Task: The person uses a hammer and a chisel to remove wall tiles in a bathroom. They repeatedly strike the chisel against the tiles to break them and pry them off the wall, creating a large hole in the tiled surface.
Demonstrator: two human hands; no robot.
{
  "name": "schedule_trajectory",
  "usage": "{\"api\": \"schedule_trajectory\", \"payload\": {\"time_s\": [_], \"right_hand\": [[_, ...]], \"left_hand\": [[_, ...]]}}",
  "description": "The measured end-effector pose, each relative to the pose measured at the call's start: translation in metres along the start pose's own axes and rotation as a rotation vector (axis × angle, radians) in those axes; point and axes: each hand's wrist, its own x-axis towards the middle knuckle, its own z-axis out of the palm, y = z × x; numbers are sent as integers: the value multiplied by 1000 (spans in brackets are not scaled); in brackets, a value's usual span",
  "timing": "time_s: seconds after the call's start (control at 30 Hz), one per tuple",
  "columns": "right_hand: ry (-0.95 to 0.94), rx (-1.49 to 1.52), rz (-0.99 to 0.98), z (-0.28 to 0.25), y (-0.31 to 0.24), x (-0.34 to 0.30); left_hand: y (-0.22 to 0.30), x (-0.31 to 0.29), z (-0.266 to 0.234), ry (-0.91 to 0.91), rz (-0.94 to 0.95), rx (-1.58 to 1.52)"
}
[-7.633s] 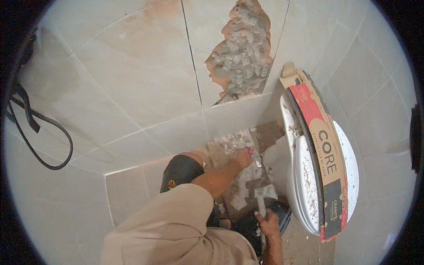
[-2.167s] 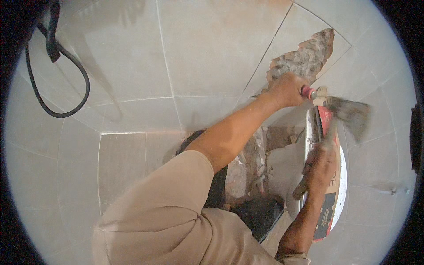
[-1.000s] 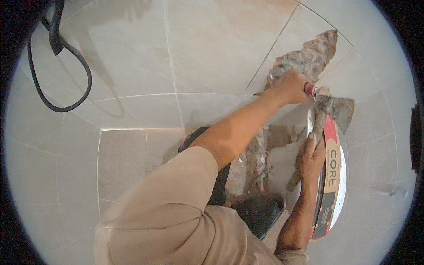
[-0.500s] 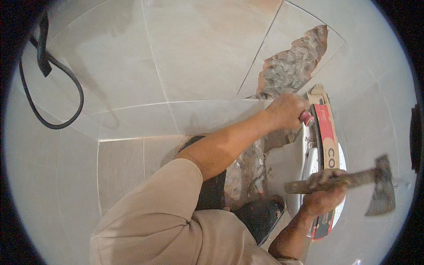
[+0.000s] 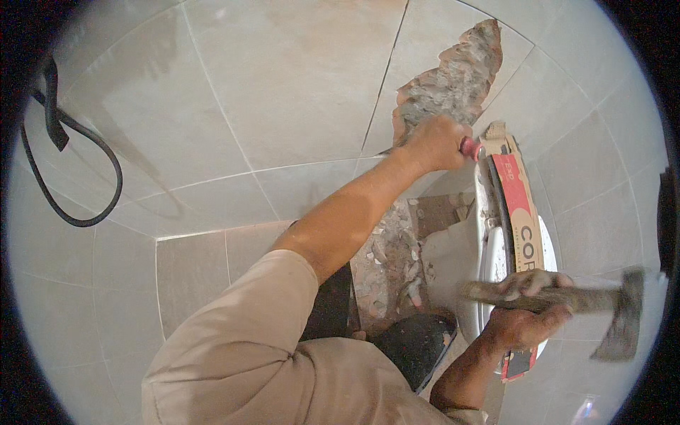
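My left hand [image 5: 433, 143] is closed around a red-ended chisel [image 5: 469, 147] at the lower edge of a rough, broken patch [image 5: 453, 78] in the wall tile. The red butt of the chisel points right; its blade is hidden behind my fingers. In my right hand [image 5: 528, 312] is a hatchet [image 5: 623, 315], gripped by its wooden handle, blurred by motion. Its dark metal head is out to the right, well apart from the chisel. Behind the right hand stands a long, narrow cardboard box [image 5: 517, 205] in brown and red, against a white toilet [image 5: 484, 244].
Broken tile and mortar rubble [image 5: 386, 276] covers the floor between my left forearm and the toilet. A black hose [image 5: 117, 180] hangs in a loop on the left. Tiled walls [image 5: 297, 85] close in on several sides. A dark object [image 5: 418, 347] lies near my lap.
The view has shifted a little, so the wall and broken patch sit farther left and higher. Both hands keep their holds; the hatchet head has tipped slightly lower.
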Motion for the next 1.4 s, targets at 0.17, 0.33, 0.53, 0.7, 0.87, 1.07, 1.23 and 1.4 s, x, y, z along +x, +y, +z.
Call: {"api": "schedule_trajectory", "payload": {"time_s": [0.17, 0.33, 0.53, 0.7, 0.87, 1.07, 1.23, 1.4], "right_hand": [[-178, -1343, -378, -62, 83, 9], [-143, -1360, 65, -29, 57, 32], [417, -1681, -409, -32, 40, 33], [-202, -1365, 266, -37, 82, 29], [229, -707, 130, -7, 10, 58], [127, -196, 12, 5, 10, 33], [126, -699, 59, 8, 39, -10], [148, -796, 85, 7, 41, -20]], "left_hand": [[11, 9, 7, -47, -29, -25], [-10, 11, 1, 2, -31, 70], [6, 9, -3, 61, -39, -59], [0, 12, 2, 76, -126, -34], [3, 14, -7, 136, -87, -133], [20, -17, 1, 75, 22, -78], [8, -19, 9, 207, 41, -103], [2, -22, 0, 216, -37, -105]]}}
